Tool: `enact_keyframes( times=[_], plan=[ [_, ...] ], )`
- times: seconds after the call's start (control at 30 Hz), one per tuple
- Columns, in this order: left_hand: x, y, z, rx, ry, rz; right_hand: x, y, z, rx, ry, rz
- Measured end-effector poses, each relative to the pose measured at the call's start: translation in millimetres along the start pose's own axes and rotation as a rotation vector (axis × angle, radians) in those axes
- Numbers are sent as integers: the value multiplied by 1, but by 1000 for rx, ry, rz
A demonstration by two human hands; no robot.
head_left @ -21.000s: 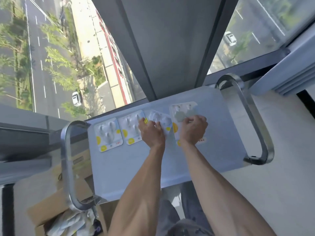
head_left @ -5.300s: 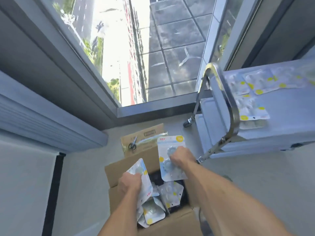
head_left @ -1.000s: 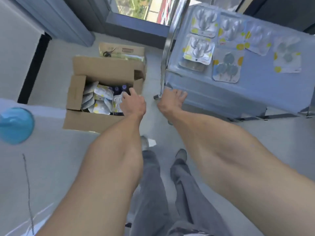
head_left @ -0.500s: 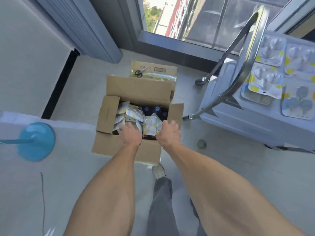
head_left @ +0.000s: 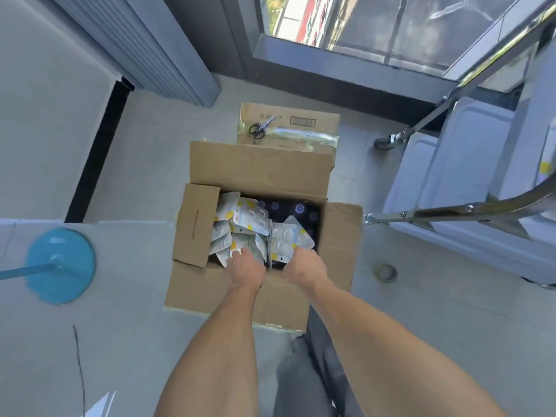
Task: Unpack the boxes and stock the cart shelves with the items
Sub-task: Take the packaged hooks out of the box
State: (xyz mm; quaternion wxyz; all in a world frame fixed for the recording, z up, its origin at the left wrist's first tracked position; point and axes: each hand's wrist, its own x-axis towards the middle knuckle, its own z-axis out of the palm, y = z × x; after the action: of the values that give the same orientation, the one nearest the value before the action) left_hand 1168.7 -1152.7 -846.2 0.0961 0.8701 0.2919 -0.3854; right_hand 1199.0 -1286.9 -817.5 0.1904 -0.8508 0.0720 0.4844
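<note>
- Both hands are down in the open cardboard box (head_left: 258,173): left hand (head_left: 248,267) has its fingers buried among the packs at the near edge, right hand (head_left: 305,263) is touching the near end of a blister pack (head_left: 284,242). Honestly can't tell if either one has actually closed on anything; the fingertips are hidden.
- Cart (head_left: 469,176) sits right of the box, grey shelves stacked, chrome handle bar crossing in front. It's cut off by the frame edge, so only a sliver of a yellow-dotted pack shows on its top shelf. One caster is visible past the box's far right corner.
- That box sits on the floor with all four flaps folded out. The left half is a messy pile of white blister packs with yellow dots, overlapping and tilted. The right half shows dark packaging underneath; can't make out what it is.
- Second box (head_left: 288,124) is right behind the first one, still taped shut, with scissors (head_left: 260,129) lying on top.
- Blue round thing (head_left: 60,266) with a handle sits left of the box, blurry.
- Tape roll (head_left: 386,272) lies on the bare floor between box and cart, with open tile around it.
</note>
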Motion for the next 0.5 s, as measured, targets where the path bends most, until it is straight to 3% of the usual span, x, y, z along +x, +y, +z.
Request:
enact_keyframes(
  times=[0.5],
  plan=[
    [194,20,0,177,102,296,175,-6,74,138,6,212]
  ],
)
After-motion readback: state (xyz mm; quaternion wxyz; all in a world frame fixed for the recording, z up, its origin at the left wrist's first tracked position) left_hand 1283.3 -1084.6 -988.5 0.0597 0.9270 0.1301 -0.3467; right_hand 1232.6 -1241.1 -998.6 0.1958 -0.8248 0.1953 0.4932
